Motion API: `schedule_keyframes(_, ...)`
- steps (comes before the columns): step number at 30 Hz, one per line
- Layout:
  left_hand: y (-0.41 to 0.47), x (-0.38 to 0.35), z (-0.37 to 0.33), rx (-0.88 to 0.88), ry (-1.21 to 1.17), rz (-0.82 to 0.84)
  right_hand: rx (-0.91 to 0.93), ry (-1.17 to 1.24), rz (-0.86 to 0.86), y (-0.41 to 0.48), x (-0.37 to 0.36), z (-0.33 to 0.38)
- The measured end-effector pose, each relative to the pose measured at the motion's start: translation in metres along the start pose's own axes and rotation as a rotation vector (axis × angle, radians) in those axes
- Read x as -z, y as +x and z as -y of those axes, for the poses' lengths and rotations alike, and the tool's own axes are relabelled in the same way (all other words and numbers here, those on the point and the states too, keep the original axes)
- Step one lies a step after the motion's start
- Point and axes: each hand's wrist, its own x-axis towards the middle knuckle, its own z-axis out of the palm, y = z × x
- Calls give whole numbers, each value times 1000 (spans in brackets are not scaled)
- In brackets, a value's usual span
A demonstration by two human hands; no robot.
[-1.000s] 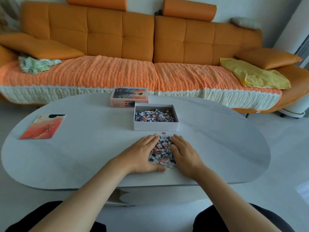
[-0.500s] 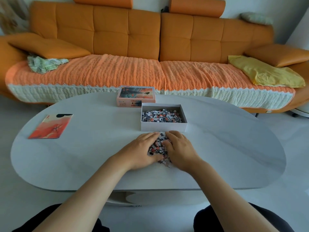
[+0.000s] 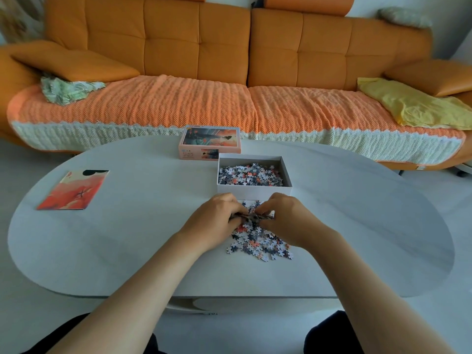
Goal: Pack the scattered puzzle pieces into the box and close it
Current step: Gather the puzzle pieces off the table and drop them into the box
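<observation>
My left hand (image 3: 217, 221) and right hand (image 3: 286, 221) curl around a clump of puzzle pieces (image 3: 258, 238), with the open box (image 3: 254, 192) just beyond my knuckles.

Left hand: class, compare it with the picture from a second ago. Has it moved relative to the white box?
Yes. The left hand has moved closer to the front wall of the box, and its fingers, flat before, now grip puzzle pieces.
</observation>
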Motion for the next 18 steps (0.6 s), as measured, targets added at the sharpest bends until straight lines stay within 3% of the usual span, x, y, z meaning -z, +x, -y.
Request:
schedule_keyframes(9,13,16,1,39,-6,-18,1,33,-53,16,15,-4)
schedule_keyframes(14,37,36,7,111,-43,-189,29,124,-308,36,28,-1)
schedule_keyframes(18,55,35,12,139,147,-311,68,128,-476,59,24,-4)
